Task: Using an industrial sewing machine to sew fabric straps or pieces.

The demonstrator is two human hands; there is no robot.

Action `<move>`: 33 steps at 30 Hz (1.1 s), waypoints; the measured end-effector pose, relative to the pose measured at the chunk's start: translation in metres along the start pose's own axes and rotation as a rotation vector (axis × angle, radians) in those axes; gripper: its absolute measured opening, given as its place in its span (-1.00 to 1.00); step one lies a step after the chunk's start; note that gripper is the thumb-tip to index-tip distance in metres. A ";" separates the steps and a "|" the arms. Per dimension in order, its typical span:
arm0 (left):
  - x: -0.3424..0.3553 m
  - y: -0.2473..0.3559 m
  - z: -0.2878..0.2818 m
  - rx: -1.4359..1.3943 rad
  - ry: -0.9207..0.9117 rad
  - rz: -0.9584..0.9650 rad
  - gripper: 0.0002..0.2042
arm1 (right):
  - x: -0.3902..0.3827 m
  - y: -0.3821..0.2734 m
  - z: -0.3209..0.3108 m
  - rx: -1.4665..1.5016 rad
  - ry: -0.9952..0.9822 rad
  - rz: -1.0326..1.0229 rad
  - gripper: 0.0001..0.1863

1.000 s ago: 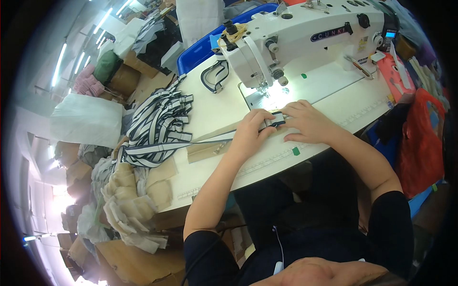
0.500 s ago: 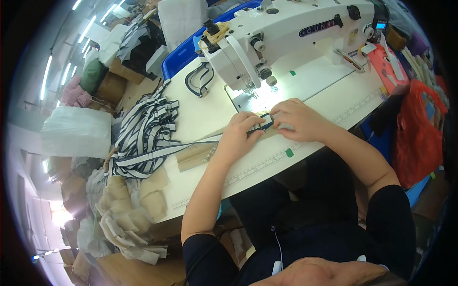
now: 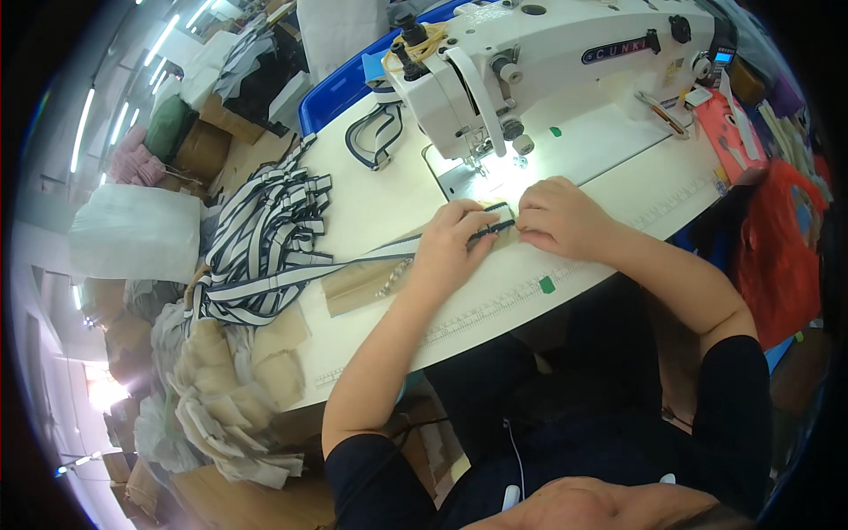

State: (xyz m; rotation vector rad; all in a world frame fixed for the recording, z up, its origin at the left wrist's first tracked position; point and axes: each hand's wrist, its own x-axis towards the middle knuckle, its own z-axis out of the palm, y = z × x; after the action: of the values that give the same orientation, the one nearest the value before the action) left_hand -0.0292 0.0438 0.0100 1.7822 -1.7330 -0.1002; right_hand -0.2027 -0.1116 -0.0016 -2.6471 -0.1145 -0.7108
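Observation:
In front of the white sewing machine [image 3: 477, 97], a navy-and-white striped strap [image 3: 389, 253] runs across the table from the left to my hands. My left hand [image 3: 449, 247] pinches the strap near its end, thumb and fingers closed on it. Close by, my right hand [image 3: 561, 221] has its fingertips pressed together at the strap's tip; they cover what lies between them. The strap end looks folded between the two hands, just short of the lit needle area. A heap of the same striped straps [image 3: 265, 230] lies at the left table edge.
A looped striped strap [image 3: 375, 141] lies behind my left hand. Under the strap rests a brown flat piece [image 3: 353, 290]. A printed ruler scale lines the table front [image 3: 477, 311]. Tweezers [image 3: 662, 115] lie at the right, near a red bag [image 3: 777, 256]. A blue bin [image 3: 331, 106] stands behind.
The view has shifted slightly. My right hand has drawn a little away from my left, and more of the folded strap end shows between them.

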 end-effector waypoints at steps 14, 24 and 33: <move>0.017 -0.029 -0.005 0.079 0.040 0.119 -0.76 | 0.036 0.033 -0.002 0.021 -0.170 -0.244 -0.84; 0.020 -0.016 -0.005 0.020 0.034 0.037 -0.73 | 0.032 0.040 -0.001 0.117 -0.160 -0.166 -0.88; 0.021 -0.012 0.000 0.048 0.072 0.026 -0.75 | 0.031 0.040 0.001 0.095 -0.153 -0.188 -0.91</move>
State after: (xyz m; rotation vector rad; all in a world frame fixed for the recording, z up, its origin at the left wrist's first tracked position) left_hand -0.0160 0.0239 0.0115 1.7754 -1.7198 0.0165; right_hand -0.1684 -0.1487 -0.0011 -2.6193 -0.4334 -0.5442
